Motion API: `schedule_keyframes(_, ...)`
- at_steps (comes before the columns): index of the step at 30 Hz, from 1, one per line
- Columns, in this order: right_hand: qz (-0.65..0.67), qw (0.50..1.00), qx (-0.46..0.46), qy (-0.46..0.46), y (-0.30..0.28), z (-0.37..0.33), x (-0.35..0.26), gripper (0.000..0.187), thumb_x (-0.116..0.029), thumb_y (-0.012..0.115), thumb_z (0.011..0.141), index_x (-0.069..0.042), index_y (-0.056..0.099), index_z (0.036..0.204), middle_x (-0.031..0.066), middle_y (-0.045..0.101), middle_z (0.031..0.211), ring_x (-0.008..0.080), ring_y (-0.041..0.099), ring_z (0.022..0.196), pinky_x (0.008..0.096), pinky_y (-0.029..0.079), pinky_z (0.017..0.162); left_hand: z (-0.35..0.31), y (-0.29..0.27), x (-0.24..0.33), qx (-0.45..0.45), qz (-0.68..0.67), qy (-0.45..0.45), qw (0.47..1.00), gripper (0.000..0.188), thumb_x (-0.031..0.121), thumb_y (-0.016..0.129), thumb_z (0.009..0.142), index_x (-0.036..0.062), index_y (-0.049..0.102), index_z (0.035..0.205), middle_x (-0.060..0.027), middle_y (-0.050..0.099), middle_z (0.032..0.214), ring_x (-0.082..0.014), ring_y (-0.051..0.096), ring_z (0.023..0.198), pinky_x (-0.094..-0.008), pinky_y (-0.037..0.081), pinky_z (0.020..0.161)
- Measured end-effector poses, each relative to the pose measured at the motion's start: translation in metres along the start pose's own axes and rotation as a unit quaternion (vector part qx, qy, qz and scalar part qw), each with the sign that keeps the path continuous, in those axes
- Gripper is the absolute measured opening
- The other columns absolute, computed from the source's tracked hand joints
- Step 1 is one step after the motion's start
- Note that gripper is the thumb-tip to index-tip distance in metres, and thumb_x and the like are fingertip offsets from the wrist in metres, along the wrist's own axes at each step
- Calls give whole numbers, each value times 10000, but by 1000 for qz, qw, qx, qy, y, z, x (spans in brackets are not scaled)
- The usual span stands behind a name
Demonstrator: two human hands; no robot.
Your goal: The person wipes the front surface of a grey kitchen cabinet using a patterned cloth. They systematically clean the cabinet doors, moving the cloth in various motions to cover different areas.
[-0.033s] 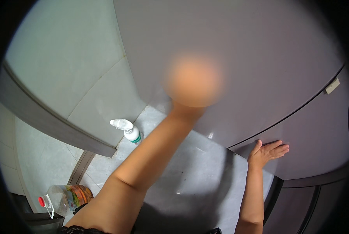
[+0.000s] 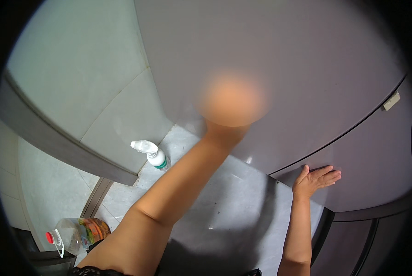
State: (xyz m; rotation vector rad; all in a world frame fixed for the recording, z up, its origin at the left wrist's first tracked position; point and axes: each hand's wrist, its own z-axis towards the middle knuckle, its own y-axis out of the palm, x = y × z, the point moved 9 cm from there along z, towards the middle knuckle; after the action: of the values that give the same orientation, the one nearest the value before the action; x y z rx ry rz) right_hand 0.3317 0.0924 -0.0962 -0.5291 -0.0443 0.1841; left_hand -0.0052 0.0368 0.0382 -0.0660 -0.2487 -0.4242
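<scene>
My left arm stretches forward to a large grey-purple cabinet panel (image 2: pixel 307 69). At its end my left hand (image 2: pixel 233 102) is a round blur before the panel, so its fingers and anything in them are hidden. Lower right, my right hand (image 2: pixel 315 179) lies flat against another grey-purple panel (image 2: pixel 353 170), fingers stretched and thumb apart, holding nothing. A white spray bottle (image 2: pixel 156 157) with a green band stands on the floor, left of my left forearm.
A large clear plastic jug (image 2: pixel 79 233) with a red cap and colourful label is at the lower left. Pale tiled wall (image 2: pixel 118 110) rises on the left. A small beige piece (image 2: pixel 392 101) sits at the seam between the panels.
My left hand has shifted slightly right and a little down over the panel. My right hand stays in place.
</scene>
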Motion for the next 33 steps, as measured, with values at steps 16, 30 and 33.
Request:
schedule_keyframes(16,11,1000,-15,8,-4,1,1,868,-596,321,981,-105,-125,1540,212,-226,1574,477,-163,1441,663,-31,1114,14,-7,-1,11,-4,-39,999,199,77,781,664,52,690,839,-103,615,866,-222,620,724,-326,507,583)
schedule_keyframes(30,1,999,-37,4,-7,4,-1,879,-544,388,986,-79,-115,1537,233,-211,1572,492,-148,1438,661,-13,1117,29,-15,-15,-41,60,-102,992,191,42,766,675,52,687,849,-94,607,866,-190,596,714,-319,503,589)
schedule_keyframes(33,-5,999,-51,8,-8,0,0,879,-550,377,987,-75,-119,1535,238,-209,1571,493,-150,1437,658,-12,1118,26,-22,-25,45,15,-141,989,176,38,758,690,52,684,849,-95,609,877,-186,594,728,-327,501,594)
